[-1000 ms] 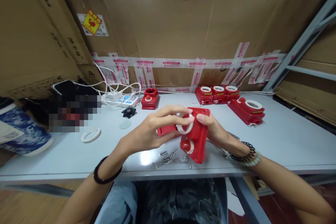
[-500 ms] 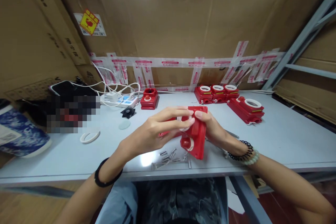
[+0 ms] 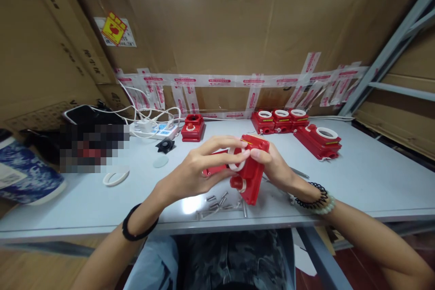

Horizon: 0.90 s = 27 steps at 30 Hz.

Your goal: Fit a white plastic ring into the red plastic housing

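Observation:
A red box-shaped housing cover (image 3: 253,186) is held tilted above the table, with a red domed knob on its lower part. My right hand (image 3: 277,167) grips its right side, thumb on the front face. A white ring (image 3: 237,163) sits at the round opening of the cover. My left hand (image 3: 200,163) has its fingers closed about this ring, fingertips near my right thumb. Behind my left fingers, another red part (image 3: 216,170) lies on the table, partly hidden. Several metal screws or pins (image 3: 217,201) lie below the hands.
Several red housings with white rings (image 3: 282,120) stand at the back right, one larger housing (image 3: 317,142) nearer. At left are a red housing (image 3: 192,128), a black square part (image 3: 165,145), a clear disc (image 3: 161,161), a loose white ring (image 3: 116,178) and a power strip (image 3: 156,130).
The red cover has turned so that its white ring and a yellow label show more. Both hands stay around it with little movement.

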{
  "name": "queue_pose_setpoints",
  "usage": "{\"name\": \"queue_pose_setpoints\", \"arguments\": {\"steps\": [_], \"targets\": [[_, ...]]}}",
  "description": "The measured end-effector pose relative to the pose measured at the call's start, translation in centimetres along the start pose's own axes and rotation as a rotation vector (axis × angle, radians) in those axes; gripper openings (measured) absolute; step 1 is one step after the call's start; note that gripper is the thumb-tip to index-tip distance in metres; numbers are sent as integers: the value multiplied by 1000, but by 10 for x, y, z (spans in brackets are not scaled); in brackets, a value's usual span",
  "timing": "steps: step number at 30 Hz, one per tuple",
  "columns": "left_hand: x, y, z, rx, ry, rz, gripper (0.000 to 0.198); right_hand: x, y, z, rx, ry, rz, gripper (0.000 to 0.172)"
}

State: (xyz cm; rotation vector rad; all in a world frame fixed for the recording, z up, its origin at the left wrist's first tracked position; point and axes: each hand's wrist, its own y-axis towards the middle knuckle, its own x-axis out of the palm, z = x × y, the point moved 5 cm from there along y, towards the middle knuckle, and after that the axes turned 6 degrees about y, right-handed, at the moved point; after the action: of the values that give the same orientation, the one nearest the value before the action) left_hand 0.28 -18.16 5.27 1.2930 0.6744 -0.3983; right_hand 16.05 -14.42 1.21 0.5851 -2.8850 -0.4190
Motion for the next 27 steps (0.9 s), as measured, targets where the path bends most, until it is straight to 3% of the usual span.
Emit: {"name": "queue_pose_setpoints", "arguments": {"steps": [2,5,9,15,17,21,27], "targets": [[0,0,0,0,-14,-12,51,-1,0,-1,-7,14,7,42],[1,0,-6,-133,-36,15,69,-2,-2,-8,-92,-25,47,43],[-1,-1,-11,-225,-3,64,54,-1,-4,-14,-160,-44,48,44],[-2,2,1,-13,24,51,47,-1,-4,-12,-177,2,12,45],[-2,2,2,-6,28,67,49,-1,-4,-13,-192,10,3,42],[-3,2,-1,-106,52,126,50,2,-7,-17,-275,-67,4,48],[0,0,-8,-270,-32,232,45,5,-17,-24,-520,-279,68,65]]}}
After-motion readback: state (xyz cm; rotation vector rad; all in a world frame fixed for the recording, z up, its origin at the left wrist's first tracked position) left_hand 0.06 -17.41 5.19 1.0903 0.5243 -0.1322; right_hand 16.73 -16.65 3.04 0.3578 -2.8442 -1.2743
